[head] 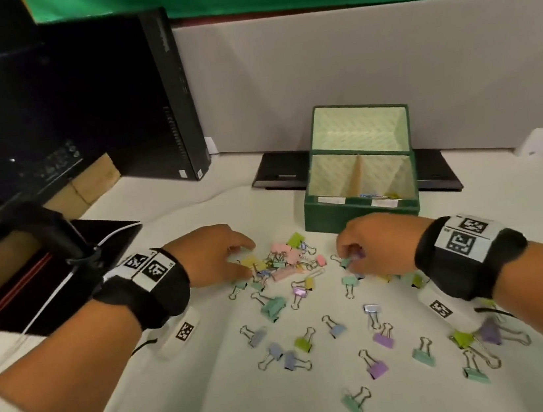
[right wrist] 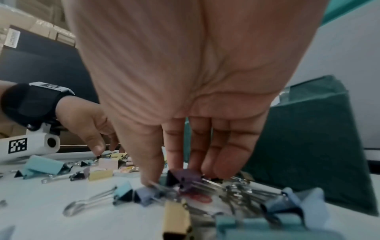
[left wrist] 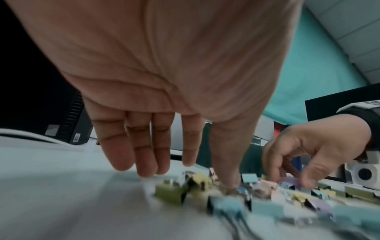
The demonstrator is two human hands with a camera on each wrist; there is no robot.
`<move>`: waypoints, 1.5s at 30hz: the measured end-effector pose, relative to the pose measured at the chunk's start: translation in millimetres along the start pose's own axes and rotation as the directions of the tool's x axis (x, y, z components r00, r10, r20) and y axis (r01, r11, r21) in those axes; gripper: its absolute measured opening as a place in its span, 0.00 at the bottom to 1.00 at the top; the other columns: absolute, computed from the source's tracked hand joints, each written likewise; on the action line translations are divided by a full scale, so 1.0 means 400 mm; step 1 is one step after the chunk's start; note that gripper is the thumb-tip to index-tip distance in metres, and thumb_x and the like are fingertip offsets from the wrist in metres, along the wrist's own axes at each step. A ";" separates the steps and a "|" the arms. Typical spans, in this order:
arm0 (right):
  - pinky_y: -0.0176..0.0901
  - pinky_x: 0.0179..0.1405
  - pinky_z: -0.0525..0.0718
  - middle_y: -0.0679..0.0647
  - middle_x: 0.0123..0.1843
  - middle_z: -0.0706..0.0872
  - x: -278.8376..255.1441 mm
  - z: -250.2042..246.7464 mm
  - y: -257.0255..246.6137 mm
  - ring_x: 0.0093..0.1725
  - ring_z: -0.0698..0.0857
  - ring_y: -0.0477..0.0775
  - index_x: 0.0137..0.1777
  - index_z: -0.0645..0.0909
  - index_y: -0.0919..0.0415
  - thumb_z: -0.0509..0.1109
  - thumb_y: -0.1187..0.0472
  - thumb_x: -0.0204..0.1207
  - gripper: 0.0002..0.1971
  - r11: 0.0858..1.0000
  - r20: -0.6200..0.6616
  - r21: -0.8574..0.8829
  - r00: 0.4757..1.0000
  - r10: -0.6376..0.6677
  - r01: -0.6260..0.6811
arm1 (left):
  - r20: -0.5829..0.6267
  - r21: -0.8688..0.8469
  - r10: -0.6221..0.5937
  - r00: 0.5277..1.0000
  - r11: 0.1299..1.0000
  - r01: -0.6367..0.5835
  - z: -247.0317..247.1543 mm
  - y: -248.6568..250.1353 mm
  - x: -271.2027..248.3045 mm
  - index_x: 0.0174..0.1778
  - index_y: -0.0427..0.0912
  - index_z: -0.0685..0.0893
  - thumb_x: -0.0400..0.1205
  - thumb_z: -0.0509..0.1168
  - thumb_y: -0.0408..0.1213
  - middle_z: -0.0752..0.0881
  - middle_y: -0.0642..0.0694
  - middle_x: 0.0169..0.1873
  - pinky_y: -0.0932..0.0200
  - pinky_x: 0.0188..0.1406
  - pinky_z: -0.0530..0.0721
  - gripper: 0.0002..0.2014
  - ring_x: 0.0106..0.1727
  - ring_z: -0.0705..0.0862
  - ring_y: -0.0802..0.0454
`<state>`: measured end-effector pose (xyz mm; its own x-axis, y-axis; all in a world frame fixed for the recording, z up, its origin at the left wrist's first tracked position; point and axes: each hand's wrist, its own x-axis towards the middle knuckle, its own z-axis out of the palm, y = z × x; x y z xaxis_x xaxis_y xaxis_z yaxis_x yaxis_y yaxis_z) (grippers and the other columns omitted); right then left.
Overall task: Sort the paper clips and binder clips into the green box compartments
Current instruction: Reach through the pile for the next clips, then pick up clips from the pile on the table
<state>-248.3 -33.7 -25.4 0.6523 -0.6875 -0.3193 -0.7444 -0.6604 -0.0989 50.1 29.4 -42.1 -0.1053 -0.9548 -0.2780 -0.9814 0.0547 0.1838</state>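
Observation:
Pastel binder clips and a few paper clips lie heaped in a pile [head: 282, 261] on the white table, in front of the open green box [head: 334, 220]. Its right front compartment holds some paper clips [head: 379, 195]; what the left one holds is hidden. My left hand [head: 246, 261] reaches into the pile's left side. Its fingers [left wrist: 144, 162] are straight and the thumb tip touches the clips. My right hand [right wrist: 174, 175] is at the pile's right side and pinches a purple binder clip [right wrist: 185, 177] between thumb and fingers, low on the table.
More binder clips [head: 315, 338] are scattered over the near table, some under my right wrist. A black computer tower [head: 172, 91] and a dark monitor stand at the back left, a flat black device [head: 279, 170] lies behind the box, and a black pad [head: 32, 289] with a white cable lies left.

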 end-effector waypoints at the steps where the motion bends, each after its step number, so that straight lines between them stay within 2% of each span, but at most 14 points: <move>1: 0.47 0.51 0.88 0.44 0.47 0.85 -0.002 -0.006 -0.005 0.46 0.85 0.51 0.54 0.83 0.46 0.69 0.57 0.78 0.07 0.999 0.018 0.028 1.000 0.014 -0.015 | 0.011 -0.007 0.008 1.000 1.000 -0.008 0.005 0.000 0.004 0.73 0.65 0.76 0.77 0.69 0.62 0.77 0.58 0.58 0.60 0.59 0.77 0.28 0.56 0.78 0.58; 5: 0.52 0.43 0.91 0.46 0.38 0.89 -0.012 -0.026 -0.027 0.36 0.89 0.49 0.46 0.82 0.47 0.63 0.63 0.75 0.10 0.997 0.058 0.034 0.996 0.067 -0.069 | -0.023 -0.072 0.046 0.999 0.996 -0.048 0.014 0.002 0.013 0.65 0.67 0.80 0.80 0.70 0.51 0.76 0.60 0.56 0.62 0.56 0.77 0.17 0.55 0.79 0.59; 8: 0.49 0.46 0.89 0.46 0.46 0.87 0.024 -0.033 -0.068 0.42 0.87 0.51 0.51 0.82 0.45 0.60 0.63 0.78 0.13 0.999 -0.009 -0.005 0.999 0.047 -0.047 | -0.126 -0.211 0.098 0.987 0.970 -0.123 0.033 0.020 0.018 0.49 0.60 0.87 0.78 0.73 0.46 0.79 0.59 0.51 0.63 0.55 0.79 0.06 0.51 0.81 0.61; 11: 0.44 0.50 0.85 0.52 0.56 0.85 0.087 -0.038 -0.109 0.50 0.84 0.53 0.63 0.81 0.52 0.60 0.68 0.81 0.17 0.997 -0.036 -0.056 0.998 0.056 -0.058 | -0.191 -0.321 0.088 0.978 0.936 -0.147 0.068 0.043 0.023 0.42 0.55 0.88 0.75 0.76 0.52 0.79 0.57 0.48 0.66 0.51 0.77 0.07 0.48 0.81 0.61; 13: 0.45 0.53 0.85 0.56 0.61 0.85 0.128 -0.040 -0.127 0.54 0.84 0.56 0.70 0.78 0.56 0.60 0.69 0.82 0.19 0.995 -0.040 -0.069 0.996 0.076 -0.079 | -0.226 -0.338 0.067 0.972 0.930 -0.143 0.077 0.048 0.023 0.42 0.54 0.88 0.76 0.74 0.53 0.79 0.57 0.48 0.65 0.50 0.76 0.08 0.48 0.81 0.61; 16: 0.48 0.57 0.87 0.55 0.67 0.83 0.166 -0.037 -0.143 0.59 0.86 0.58 0.77 0.73 0.50 0.63 0.65 0.82 0.24 0.997 -0.037 -0.027 0.997 0.074 -0.075 | -0.256 -0.319 0.077 0.964 0.934 -0.159 0.060 0.053 0.008 0.43 0.55 0.89 0.77 0.74 0.51 0.78 0.58 0.51 0.60 0.58 0.80 0.05 0.52 0.81 0.60; 20: 0.43 0.43 0.82 0.50 0.50 0.81 0.177 -0.033 -0.146 0.47 0.82 0.54 0.51 0.77 0.49 0.68 0.59 0.78 0.05 0.995 -0.046 -0.089 0.998 0.036 -0.040 | -0.155 -0.141 0.153 0.976 0.974 -0.175 0.042 0.054 -0.014 0.49 0.57 0.91 0.75 0.74 0.51 0.76 0.57 0.55 0.55 0.62 0.79 0.09 0.59 0.76 0.57; 23: 0.41 0.38 0.79 0.47 0.44 0.81 0.144 -0.042 -0.123 0.41 0.80 0.50 0.43 0.74 0.48 0.69 0.57 0.75 0.05 0.999 -0.083 -0.018 0.996 0.039 -0.040 | -0.120 -0.070 0.171 0.978 0.981 -0.180 0.039 0.061 -0.014 0.51 0.57 0.90 0.76 0.73 0.52 0.76 0.57 0.55 0.51 0.63 0.79 0.10 0.60 0.75 0.55; 26: 0.40 0.37 0.80 0.46 0.41 0.81 0.087 -0.066 -0.088 0.38 0.79 0.47 0.41 0.76 0.48 0.68 0.64 0.71 0.08 0.996 -0.075 0.078 0.996 0.053 -0.047 | -0.121 -0.062 0.186 0.975 0.979 -0.195 0.041 0.077 -0.011 0.48 0.54 0.90 0.78 0.73 0.49 0.76 0.56 0.54 0.50 0.62 0.80 0.06 0.60 0.75 0.54; 30: 0.42 0.47 0.86 0.43 0.45 0.85 0.042 -0.074 -0.061 0.46 0.84 0.48 0.44 0.81 0.46 0.74 0.56 0.70 0.06 0.999 0.134 0.018 0.990 0.045 -0.048 | -0.144 -0.015 0.229 0.963 0.972 -0.234 0.050 0.089 -0.010 0.43 0.50 0.88 0.80 0.68 0.43 0.78 0.56 0.51 0.50 0.56 0.83 0.04 0.56 0.76 0.54; 32: 0.39 0.49 0.84 0.42 0.48 0.85 0.060 -0.056 -0.065 0.48 0.84 0.47 0.48 0.83 0.46 0.72 0.56 0.75 0.05 1.000 0.060 0.008 0.998 0.022 -0.022 | -0.142 0.006 0.242 0.960 0.970 -0.244 0.052 0.089 -0.011 0.43 0.49 0.88 0.81 0.66 0.42 0.79 0.56 0.49 0.51 0.55 0.83 0.05 0.55 0.76 0.54; 36: 0.44 0.60 0.84 0.43 0.61 0.85 0.138 -0.027 -0.091 0.57 0.84 0.50 0.64 0.84 0.42 0.65 0.63 0.81 0.18 0.999 -0.075 -0.027 0.996 -0.038 0.037 | -0.121 0.007 0.224 0.967 0.974 -0.225 0.046 0.089 -0.017 0.52 0.52 0.88 0.81 0.65 0.38 0.82 0.56 0.53 0.53 0.59 0.81 0.08 0.59 0.75 0.54; 41: 0.42 0.50 0.83 0.49 0.55 0.85 0.164 -0.008 -0.121 0.53 0.83 0.53 0.63 0.83 0.50 0.67 0.64 0.79 0.15 0.994 -0.030 -0.099 0.998 -0.048 0.045 | -0.071 0.033 0.172 0.983 0.985 -0.170 0.043 0.107 -0.018 0.62 0.53 0.86 0.83 0.64 0.43 0.85 0.52 0.56 0.54 0.58 0.81 0.13 0.59 0.79 0.51; 45: 0.43 0.48 0.85 0.46 0.49 0.83 0.129 -0.010 -0.098 0.48 0.83 0.51 0.56 0.81 0.48 0.67 0.64 0.75 0.13 1.000 -0.027 -0.008 1.000 0.015 -0.015 | -0.095 0.028 0.178 0.979 0.984 -0.176 0.043 0.109 -0.019 0.51 0.51 0.88 0.83 0.65 0.42 0.85 0.53 0.49 0.54 0.52 0.83 0.07 0.53 0.80 0.52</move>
<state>-184.8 -44.5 -34.1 0.6450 -0.7049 -0.2952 -0.7527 -0.6526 -0.0863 5.2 44.0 -48.4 -0.2621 -0.9534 -0.1497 -0.9518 0.2298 0.2030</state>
